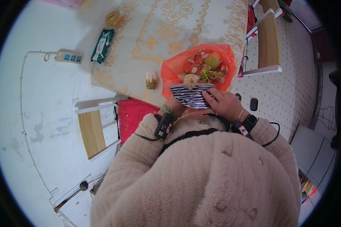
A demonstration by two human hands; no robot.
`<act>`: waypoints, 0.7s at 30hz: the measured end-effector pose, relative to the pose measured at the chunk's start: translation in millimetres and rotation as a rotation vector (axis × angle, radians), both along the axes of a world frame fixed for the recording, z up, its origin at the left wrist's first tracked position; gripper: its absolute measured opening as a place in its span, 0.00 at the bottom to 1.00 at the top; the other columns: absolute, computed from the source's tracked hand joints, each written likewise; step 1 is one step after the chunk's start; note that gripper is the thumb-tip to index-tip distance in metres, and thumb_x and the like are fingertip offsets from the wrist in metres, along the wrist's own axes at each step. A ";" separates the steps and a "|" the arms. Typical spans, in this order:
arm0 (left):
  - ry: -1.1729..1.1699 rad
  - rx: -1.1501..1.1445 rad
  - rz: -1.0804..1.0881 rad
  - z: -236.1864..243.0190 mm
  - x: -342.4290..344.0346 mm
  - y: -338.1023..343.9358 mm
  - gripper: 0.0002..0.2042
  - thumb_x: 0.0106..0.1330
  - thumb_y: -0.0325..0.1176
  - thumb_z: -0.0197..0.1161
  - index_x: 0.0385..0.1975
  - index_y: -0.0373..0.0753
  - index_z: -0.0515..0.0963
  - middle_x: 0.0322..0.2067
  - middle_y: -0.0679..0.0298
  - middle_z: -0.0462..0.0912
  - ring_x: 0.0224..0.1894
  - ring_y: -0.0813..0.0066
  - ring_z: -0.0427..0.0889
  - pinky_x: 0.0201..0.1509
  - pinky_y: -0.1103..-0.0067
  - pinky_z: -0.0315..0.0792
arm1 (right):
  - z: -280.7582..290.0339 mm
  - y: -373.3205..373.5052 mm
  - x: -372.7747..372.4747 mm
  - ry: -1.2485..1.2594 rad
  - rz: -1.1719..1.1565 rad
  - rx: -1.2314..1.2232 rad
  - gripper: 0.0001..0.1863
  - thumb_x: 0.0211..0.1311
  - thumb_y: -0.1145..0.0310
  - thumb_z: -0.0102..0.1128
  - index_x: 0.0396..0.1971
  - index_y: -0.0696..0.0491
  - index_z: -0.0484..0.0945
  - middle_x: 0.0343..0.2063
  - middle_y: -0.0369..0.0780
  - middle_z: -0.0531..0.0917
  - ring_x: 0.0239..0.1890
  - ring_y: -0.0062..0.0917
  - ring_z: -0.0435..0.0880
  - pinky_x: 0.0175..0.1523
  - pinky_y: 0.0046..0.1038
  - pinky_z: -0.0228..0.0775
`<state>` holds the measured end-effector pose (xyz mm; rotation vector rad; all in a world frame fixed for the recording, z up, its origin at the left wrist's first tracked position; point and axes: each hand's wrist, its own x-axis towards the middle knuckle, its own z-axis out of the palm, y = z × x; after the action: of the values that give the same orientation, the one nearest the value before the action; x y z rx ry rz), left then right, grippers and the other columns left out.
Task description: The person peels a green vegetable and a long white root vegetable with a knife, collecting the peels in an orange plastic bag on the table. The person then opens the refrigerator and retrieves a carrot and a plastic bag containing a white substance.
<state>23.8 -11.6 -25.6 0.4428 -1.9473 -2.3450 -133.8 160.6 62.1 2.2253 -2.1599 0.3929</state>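
My right hand grips a cleaver at its right end, with fingers lying along the wide blade, which has dark and silver stripes and a small hole near one corner. My left hand is at the near left side of the blade, its fingers hidden behind it. Just beyond the blade's far edge sits a pale, roundish piece of food; whether it touches the blade I cannot tell. An open red plastic bag lies beyond, holding vegetable scraps, among them a green piece and leafy bits.
A white-and-green vegetable piece stands left of the bag on the patterned tablecloth. Farther left are a green packet and a yellowish round object. Chairs stand at left and right. A power strip is on the wall.
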 end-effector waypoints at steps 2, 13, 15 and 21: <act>0.066 0.214 0.072 6.3 -2.9 0.7 0.13 0.65 0.27 0.58 0.49 0.37 0.73 0.48 0.61 0.79 0.47 0.71 0.79 0.53 0.73 0.74 | -4.1 0.0 -0.7 0.042 -0.044 0.004 0.26 0.54 0.62 0.59 0.54 0.53 0.71 0.44 0.41 0.76 0.29 0.28 0.82 0.31 0.28 0.75; -0.021 0.911 0.104 30.7 -6.1 1.5 0.24 0.62 0.32 0.59 0.59 0.38 0.64 0.53 0.61 0.74 0.53 0.66 0.75 0.58 0.67 0.71 | -8.0 1.9 -14.6 -0.113 -0.313 0.145 0.23 0.57 0.69 0.54 0.55 0.52 0.70 0.46 0.42 0.76 0.32 0.35 0.83 0.32 0.32 0.77; 0.053 0.962 0.086 26.7 -7.2 0.4 0.24 0.63 0.35 0.59 0.59 0.38 0.64 0.54 0.61 0.74 0.54 0.65 0.75 0.59 0.67 0.71 | -6.1 2.7 -7.7 -0.140 -0.175 0.064 0.23 0.56 0.68 0.54 0.55 0.52 0.70 0.46 0.42 0.76 0.33 0.35 0.83 0.32 0.32 0.77; -0.006 0.909 0.154 28.8 -8.3 3.7 0.26 0.64 0.39 0.60 0.60 0.37 0.64 0.56 0.60 0.73 0.56 0.65 0.74 0.60 0.66 0.71 | -2.9 0.0 -6.1 -0.041 -0.111 0.073 0.27 0.55 0.62 0.57 0.55 0.54 0.69 0.43 0.43 0.75 0.32 0.34 0.82 0.31 0.32 0.76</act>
<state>15.5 -7.9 3.1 0.5937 -0.6883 -2.9671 -139.9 160.6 59.2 2.1383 -2.3421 0.3649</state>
